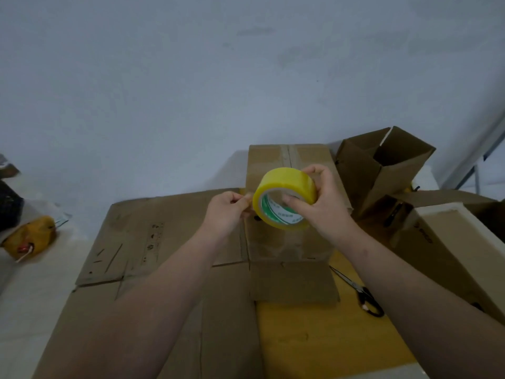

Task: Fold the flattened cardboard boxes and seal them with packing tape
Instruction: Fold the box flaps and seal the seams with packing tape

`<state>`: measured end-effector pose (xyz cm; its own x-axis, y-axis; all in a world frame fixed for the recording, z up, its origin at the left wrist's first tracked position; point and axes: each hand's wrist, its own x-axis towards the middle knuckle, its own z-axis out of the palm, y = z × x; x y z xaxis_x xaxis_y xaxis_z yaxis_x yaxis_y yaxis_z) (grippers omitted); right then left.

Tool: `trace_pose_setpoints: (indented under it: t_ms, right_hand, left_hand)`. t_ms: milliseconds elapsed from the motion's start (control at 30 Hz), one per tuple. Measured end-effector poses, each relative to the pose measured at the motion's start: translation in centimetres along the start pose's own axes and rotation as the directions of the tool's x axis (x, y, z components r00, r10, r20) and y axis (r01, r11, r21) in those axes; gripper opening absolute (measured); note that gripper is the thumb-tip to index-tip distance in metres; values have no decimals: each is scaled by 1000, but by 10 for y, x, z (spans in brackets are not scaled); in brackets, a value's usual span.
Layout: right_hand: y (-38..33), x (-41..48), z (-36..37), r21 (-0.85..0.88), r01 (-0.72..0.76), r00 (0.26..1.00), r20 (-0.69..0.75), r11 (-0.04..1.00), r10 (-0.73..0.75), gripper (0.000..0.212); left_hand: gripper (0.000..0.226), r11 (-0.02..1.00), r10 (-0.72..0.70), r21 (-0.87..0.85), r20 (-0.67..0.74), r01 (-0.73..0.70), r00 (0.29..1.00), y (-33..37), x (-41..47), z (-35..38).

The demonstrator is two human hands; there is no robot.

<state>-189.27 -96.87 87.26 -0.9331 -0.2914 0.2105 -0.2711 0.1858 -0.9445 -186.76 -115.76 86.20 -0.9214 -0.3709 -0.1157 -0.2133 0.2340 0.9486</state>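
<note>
While over the taped carton (292, 280), yellow tape roll (284, 184) held.
Grip: right hand (319, 203) clasps it; left hand (226, 212) pinches its edge.

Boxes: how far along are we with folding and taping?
Done: the centre box is folded, with tape on its far seam. In hand: right hand grips the tape roll, left hand pinches at its edge, apparently freeing the end. Remaining: the rear box stands open, and flattened cardboard lies unfolded on the left.

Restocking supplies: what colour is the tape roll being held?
Yellow tape roll, green-and-white core; head view.
</note>
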Motion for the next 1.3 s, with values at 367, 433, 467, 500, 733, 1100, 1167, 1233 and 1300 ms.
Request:
trace_pose_setpoints:
  t_ms: [367,433,467,500,733,1100,1167,1233,1300]
  right_hand:
    - [-24,27,-24,-701,2,1000,18,714,15,19]
    - [-33,41,-19,-781,50,998,55,622,-12,17]
    - [-36,47,-16,-808,74,997,73,584,-25,17]
    - [-38,53,-12,-829,91,995,92,552,-26,16]
    - [-36,70,12,-877,115,980,176,467,89,17]
    - [3,44,-10,-625,-141,950,-303,768,-72,67]
    - [8,39,-9,-503,-140,936,-348,853,-52,78]
    - [10,36,-6,-475,-107,948,-313,873,-54,75]
    - [12,38,-1,-514,-75,962,-262,855,-74,61]
  left_hand:
    - [26,994,3,106,-48,2,999,-4,13,-14]
    - [25,998,-6,68,-46,9,999,-7,13,-11]
    - [24,999,-10,47,-47,12,999,-8,12,-10]
    - [25,1000,-16,23,-53,18,998,-10,12,-9]
    - [23,987,-120,-118,-98,108,988,-22,14,-3]
    - [21,983,-150,-115,-88,140,985,-35,20,1]
    - [21,982,-159,-117,-95,147,983,-36,21,2]
    - [20,980,-171,-120,-112,158,979,-38,23,1]
    - [19,980,-172,-122,-116,158,978,-39,24,-1]
